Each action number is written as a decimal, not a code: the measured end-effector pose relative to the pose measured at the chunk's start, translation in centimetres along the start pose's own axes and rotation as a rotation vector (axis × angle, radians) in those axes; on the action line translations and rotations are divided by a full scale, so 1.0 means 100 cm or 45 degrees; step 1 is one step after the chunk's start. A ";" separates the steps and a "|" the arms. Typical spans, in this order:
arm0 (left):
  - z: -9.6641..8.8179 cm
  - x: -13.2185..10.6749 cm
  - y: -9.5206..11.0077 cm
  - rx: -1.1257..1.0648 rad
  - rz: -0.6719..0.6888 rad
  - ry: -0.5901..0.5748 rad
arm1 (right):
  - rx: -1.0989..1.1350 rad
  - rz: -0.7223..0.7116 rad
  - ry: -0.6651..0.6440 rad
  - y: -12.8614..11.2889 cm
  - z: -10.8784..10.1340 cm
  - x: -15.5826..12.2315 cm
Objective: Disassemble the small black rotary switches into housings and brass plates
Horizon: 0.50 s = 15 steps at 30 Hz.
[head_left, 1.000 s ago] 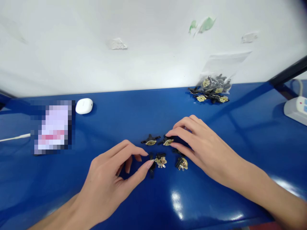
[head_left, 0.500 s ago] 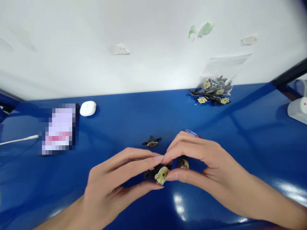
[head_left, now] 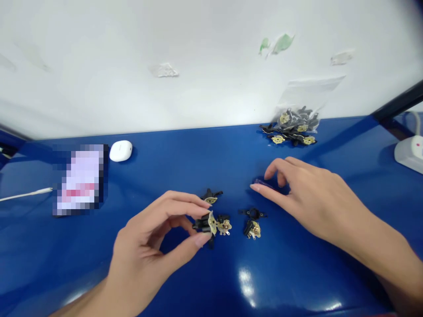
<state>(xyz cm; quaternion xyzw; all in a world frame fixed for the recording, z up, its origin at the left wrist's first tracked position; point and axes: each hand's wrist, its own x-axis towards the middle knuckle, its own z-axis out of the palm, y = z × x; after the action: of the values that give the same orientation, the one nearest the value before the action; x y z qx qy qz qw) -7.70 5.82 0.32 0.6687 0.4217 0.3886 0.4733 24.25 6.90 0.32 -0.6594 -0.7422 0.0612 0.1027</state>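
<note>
My left hand (head_left: 155, 242) pinches a small black and brass part (head_left: 205, 223) between thumb and fingertips, just above the blue table (head_left: 165, 176). Three similar parts lie close by: one behind it (head_left: 211, 196), one right beside it (head_left: 224, 225), and one further right (head_left: 252, 229), with a black ring piece (head_left: 253, 214) just behind that one. My right hand (head_left: 304, 198) reaches forward to the right of them, fingers curled over a thin dark tool (head_left: 264, 183) on the table. Whether it grips the tool is hidden.
A clear bag with several more such parts (head_left: 294, 127) leans against the white wall at the back right. A white oval case (head_left: 120, 150), a blurred phone (head_left: 79, 179) and a white cable (head_left: 23, 194) lie at the left. A white power strip (head_left: 410, 154) sits far right.
The two hands, which met over one part half a second ago, have separated. The left keeps the part; the right has moved back and right to the thin tool.
</note>
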 end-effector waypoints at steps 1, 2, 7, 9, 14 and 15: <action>0.000 0.001 0.001 -0.053 -0.036 0.008 | -0.009 -0.035 -0.062 0.005 0.001 0.001; 0.000 0.002 0.002 -0.099 -0.073 0.014 | -0.017 -0.066 -0.116 0.009 0.002 0.001; -0.002 0.007 0.002 -0.291 -0.234 -0.056 | -0.209 0.055 0.003 -0.002 -0.003 0.005; -0.004 0.009 -0.001 -0.376 -0.309 -0.116 | -0.171 0.200 0.173 -0.010 -0.011 0.007; -0.004 0.012 -0.005 -0.471 -0.396 -0.094 | 0.498 0.294 0.574 -0.018 -0.031 0.007; -0.004 0.012 -0.005 -0.463 -0.391 -0.074 | 0.671 0.290 0.604 -0.018 -0.033 0.006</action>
<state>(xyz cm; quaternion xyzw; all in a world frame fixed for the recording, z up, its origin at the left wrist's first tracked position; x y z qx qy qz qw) -7.75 7.19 0.05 0.5115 0.4277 0.3623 0.6513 23.24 7.12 4.02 -0.6845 -0.5785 0.1068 0.4305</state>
